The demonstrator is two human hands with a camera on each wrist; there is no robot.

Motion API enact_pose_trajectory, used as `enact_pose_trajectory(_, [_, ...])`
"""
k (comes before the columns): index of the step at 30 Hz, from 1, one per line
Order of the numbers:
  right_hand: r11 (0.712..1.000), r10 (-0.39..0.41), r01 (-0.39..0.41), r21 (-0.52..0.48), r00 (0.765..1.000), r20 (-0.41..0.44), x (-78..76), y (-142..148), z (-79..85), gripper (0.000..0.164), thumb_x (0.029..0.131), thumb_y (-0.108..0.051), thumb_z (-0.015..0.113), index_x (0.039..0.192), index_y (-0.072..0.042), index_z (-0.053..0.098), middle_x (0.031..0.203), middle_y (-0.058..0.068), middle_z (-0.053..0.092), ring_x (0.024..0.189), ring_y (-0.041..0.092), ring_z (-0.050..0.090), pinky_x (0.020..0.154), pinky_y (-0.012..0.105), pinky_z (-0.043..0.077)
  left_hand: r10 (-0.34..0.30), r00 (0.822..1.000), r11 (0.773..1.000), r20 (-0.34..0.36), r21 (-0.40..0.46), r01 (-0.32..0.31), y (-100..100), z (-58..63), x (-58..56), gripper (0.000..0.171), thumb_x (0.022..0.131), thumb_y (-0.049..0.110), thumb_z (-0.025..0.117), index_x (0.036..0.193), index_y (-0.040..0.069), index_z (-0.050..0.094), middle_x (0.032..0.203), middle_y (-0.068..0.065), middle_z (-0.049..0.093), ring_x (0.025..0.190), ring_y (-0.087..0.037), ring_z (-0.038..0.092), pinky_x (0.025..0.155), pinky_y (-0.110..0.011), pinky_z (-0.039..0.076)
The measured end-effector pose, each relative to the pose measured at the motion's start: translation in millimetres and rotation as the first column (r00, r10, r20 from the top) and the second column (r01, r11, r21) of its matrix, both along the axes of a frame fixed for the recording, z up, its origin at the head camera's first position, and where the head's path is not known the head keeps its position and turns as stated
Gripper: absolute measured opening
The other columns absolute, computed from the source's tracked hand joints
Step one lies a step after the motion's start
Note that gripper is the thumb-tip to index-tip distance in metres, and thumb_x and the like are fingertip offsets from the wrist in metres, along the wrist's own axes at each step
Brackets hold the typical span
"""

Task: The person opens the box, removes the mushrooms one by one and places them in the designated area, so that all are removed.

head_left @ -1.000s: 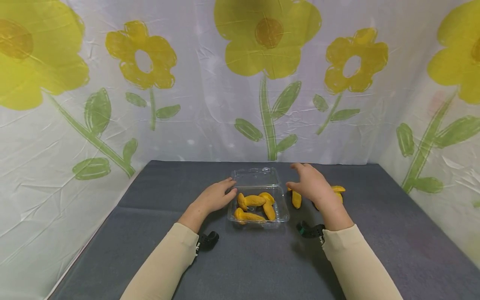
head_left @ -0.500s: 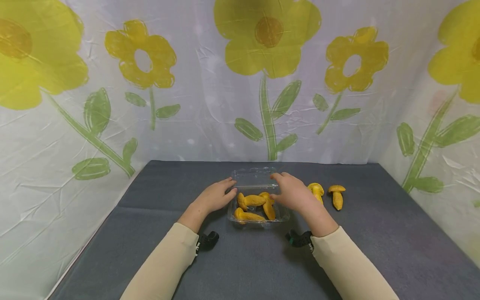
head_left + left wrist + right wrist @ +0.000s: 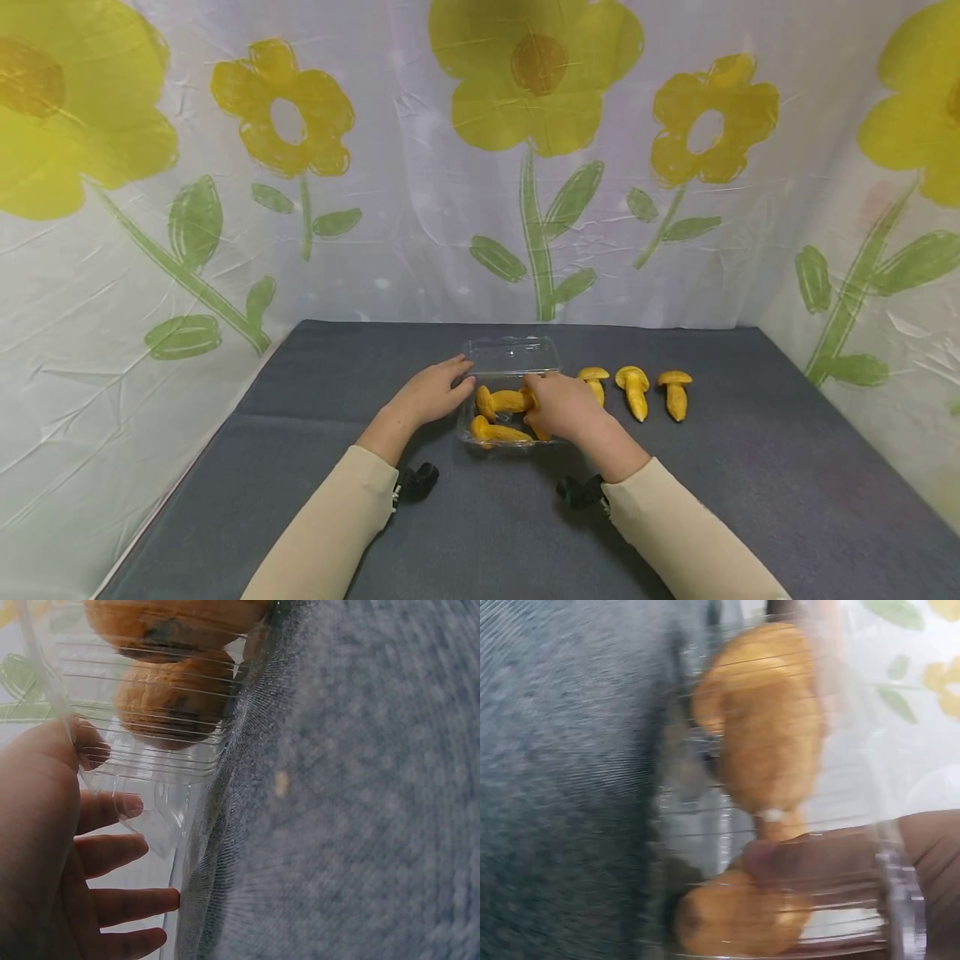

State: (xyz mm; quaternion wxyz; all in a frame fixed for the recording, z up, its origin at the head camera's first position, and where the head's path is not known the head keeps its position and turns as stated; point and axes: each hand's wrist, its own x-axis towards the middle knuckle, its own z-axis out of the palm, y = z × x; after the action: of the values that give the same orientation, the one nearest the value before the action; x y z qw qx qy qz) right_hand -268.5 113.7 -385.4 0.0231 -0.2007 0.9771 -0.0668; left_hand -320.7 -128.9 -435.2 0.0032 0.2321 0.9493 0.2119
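A clear plastic clamshell box (image 3: 465,439) stands on the table with its lid (image 3: 512,357) tipped back. Yellow mushrooms lie inside, one toward the back (image 3: 506,402) and one along the front (image 3: 497,432). My left hand (image 3: 429,393) rests at the box's left side; in the left wrist view its thumb touches the wall and the fingers (image 3: 124,906) stretch out straight. Reaching into the right part of the box, my right hand (image 3: 564,406) pinches a mushroom (image 3: 739,919), mostly hidden by the hand in the head view. The right wrist view is blurred.
To the right of the box, three more yellow mushrooms stand in a row on the dark cloth: a near one (image 3: 593,381), a middle one (image 3: 633,392) and a far one (image 3: 676,394). A flower-printed curtain (image 3: 405,250) borders the table behind.
My right hand has moved left and down from above the mushrooms on the table into the box, and now pinches the mushroom at its right side. The left hand has stayed put.
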Motion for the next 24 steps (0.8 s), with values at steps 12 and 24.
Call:
enact_pose_trajectory(12, [0.999, -0.003, 0.009, 0.049, 0.995, -0.104, -3.3, -4, -14.1, 0.043, 0.087, -0.035, 0.084, 0.118, -0.01, 0.067, 0.097, 0.008, 0.067, 0.091, 0.029, 0.066, 0.081, 0.049, 0.056, -0.004, 1.0, 1.0, 0.004, -0.004, 0.004, -1, 1.3, 1.8, 0.057, 0.11, 0.04, 0.043, 0.156, 0.007, 0.045, 0.164, -0.015, 0.034, 0.148, -0.034, 0.036, 0.12, -0.054, 0.03])
enact_pose_trajectory(24, [0.995, -0.004, 0.006, -0.102, 1.0, 0.016, -8.3, 2, -9.7, 0.042, 0.087, -0.008, 0.078, 0.126, -0.006, 0.063, 0.11, 0.009, 0.069, 0.112, 0.035, 0.063, 0.119, 0.062, 0.026, -0.004, 1.0, 1.0, -0.004, -0.005, 0.004, -1, 1.6, 1.1, 0.057, 0.109, 0.039, 0.044, 0.155, 0.007, 0.046, 0.163, -0.016, 0.035, 0.148, -0.034, 0.037, 0.12, -0.053, 0.031])
